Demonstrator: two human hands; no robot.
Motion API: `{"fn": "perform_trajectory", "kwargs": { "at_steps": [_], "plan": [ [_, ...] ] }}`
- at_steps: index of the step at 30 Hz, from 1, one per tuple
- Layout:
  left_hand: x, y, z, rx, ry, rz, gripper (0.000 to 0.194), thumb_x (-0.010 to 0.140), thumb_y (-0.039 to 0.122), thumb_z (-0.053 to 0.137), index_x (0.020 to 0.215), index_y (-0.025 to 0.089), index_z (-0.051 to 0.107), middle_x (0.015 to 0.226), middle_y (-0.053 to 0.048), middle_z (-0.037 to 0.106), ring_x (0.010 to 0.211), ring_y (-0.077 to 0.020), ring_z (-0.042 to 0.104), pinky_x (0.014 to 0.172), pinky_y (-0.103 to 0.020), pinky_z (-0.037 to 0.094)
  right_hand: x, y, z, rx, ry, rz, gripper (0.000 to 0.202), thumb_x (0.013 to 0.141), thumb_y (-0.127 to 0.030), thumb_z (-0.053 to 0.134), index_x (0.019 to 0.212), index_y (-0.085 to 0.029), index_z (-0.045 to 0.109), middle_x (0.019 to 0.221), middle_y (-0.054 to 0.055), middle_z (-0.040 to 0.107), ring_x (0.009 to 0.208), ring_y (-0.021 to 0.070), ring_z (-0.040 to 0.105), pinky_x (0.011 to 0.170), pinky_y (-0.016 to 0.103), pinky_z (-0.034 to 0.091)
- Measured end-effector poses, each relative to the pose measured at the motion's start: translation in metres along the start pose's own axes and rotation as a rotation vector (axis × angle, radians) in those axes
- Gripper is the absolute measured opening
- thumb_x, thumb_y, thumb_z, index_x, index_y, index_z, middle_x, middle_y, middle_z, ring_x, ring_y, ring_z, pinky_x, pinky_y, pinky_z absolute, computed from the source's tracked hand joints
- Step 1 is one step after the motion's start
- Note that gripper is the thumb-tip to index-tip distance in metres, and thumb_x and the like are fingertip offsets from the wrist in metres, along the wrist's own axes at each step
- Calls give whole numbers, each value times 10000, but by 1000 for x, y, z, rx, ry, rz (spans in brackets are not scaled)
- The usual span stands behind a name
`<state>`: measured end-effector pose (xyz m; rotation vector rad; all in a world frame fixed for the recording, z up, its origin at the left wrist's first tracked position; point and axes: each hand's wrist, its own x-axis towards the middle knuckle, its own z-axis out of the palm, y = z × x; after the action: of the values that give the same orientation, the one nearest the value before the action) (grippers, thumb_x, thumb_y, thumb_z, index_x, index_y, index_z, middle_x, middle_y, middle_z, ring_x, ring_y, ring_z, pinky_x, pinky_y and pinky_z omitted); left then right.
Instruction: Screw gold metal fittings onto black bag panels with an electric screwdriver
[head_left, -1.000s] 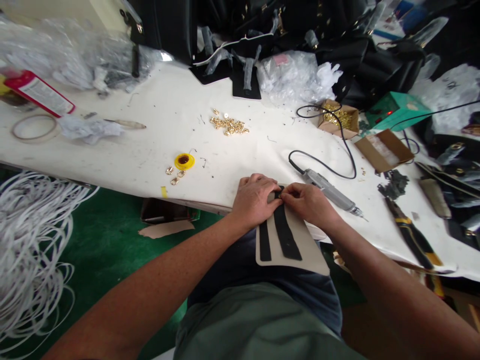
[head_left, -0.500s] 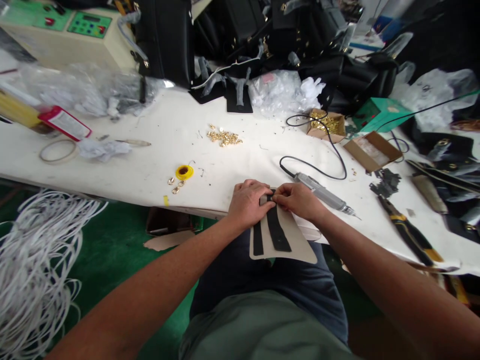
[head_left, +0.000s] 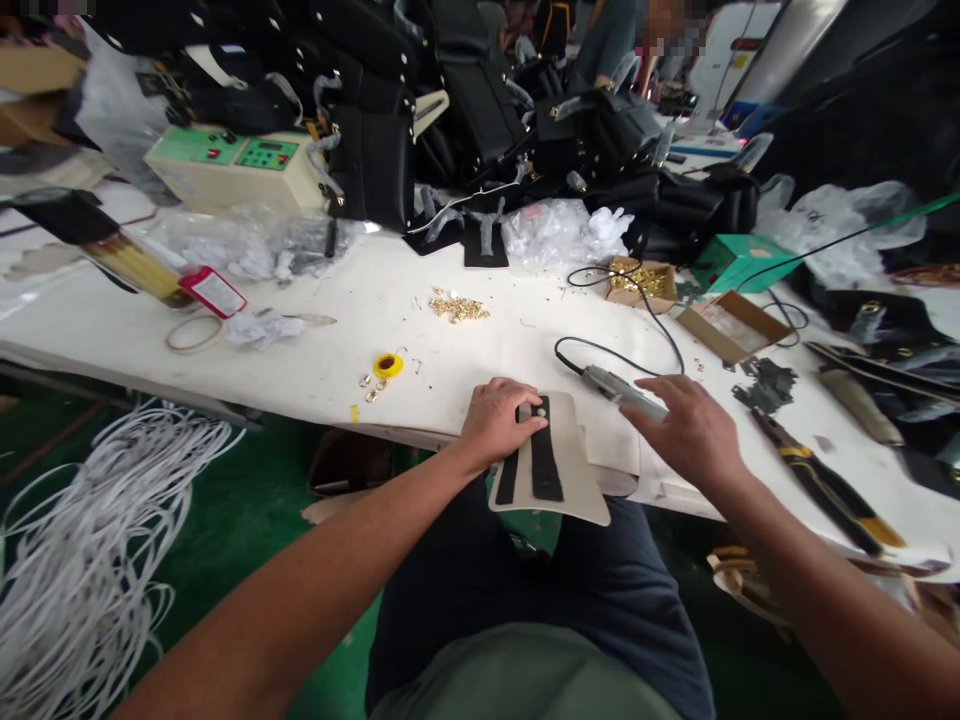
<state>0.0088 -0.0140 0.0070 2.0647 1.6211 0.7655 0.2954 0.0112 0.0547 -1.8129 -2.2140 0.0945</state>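
Along the bench edge (head_left: pixel 420 418), left hand (head_left: pixel 496 420) grips black strap (head_left: pixel 547 460); grey corded tool (head_left: pixel 609 384) slants away-left from the nearer, spread right hand (head_left: pixel 694 430).

Black bags (head_left: pixel 480 110) crowd the far edge of a white counter (head_left: pixel 300 365), beside a cream machine (head_left: pixel 247 187) with a green panel (head_left: pixel 266 153). A red bottle (head_left: pixel 214 292) sits toward the left end, black-and-yellow pliers (head_left: pixel 825 482) near the right front edge. White cord (head_left: pixel 112 540) lies heaped on the floor (head_left: pixel 270 490) below the left front edge.
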Motion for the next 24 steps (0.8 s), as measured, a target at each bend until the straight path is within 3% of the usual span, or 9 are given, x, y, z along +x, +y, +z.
{"fn": "perform_trajectory", "kwargs": {
  "at_steps": [3,5,9,12,14,16,20,24],
  "plan": [
    [0,0,-1,10,-9,-3,229,845,358,800,1064,297,766,1271,-3,767,1274,-268,603,1091,-479,443,-3,29,5,-210,-141,32,557,926,-599,608,1314,-208,685,1291,167,696,1137,401,654,870,493,515],
    [0,0,0,11,3,4,226,841,347,802,1058,295,767,1265,1,769,1267,-267,604,1087,-478,443,-1,37,11,-226,-215,32,517,965,-582,546,1297,-211,683,1261,161,706,1124,383,657,822,463,515],
    [1,-2,4,0,38,24,217,832,336,812,1041,297,766,1246,20,774,1251,-264,612,1074,-474,448,5,27,8,17,-237,91,439,962,-508,559,1265,-219,693,1154,143,735,1046,350,678,830,448,514],
    [0,-3,5,-5,36,34,219,837,346,812,1046,300,764,1245,20,774,1254,-273,613,1077,-479,444,5,3,-9,683,-289,226,445,943,-573,602,1199,-225,709,1023,103,746,892,287,700,838,435,555],
    [0,-3,5,-8,35,29,221,837,347,815,1046,298,764,1247,19,774,1254,-276,612,1074,-479,443,5,-20,-20,1174,-308,239,398,932,-576,632,1097,-227,726,1035,87,739,891,254,705,869,414,582],
    [0,-3,5,-11,30,20,220,840,349,816,1047,295,763,1249,17,775,1255,-277,611,1070,-478,441,7,-46,-27,1506,-290,214,341,886,-527,687,1062,-238,732,1056,67,725,904,233,700,888,399,595],
    [1,-1,3,-11,5,9,229,849,363,817,1060,294,761,1260,15,774,1261,-277,609,1069,-479,433,22,-95,-25,1752,-173,194,317,724,-424,805,961,-235,713,797,-9,613,652,156,591,665,318,583],
    [1,0,1,-16,-2,2,253,843,365,830,1071,290,749,1269,16,770,1266,-275,603,1058,-479,431,33,-122,-9,1602,85,146,357,781,-437,861,735,-211,588,635,-44,497,515,114,494,488,259,472]
  ]
}}
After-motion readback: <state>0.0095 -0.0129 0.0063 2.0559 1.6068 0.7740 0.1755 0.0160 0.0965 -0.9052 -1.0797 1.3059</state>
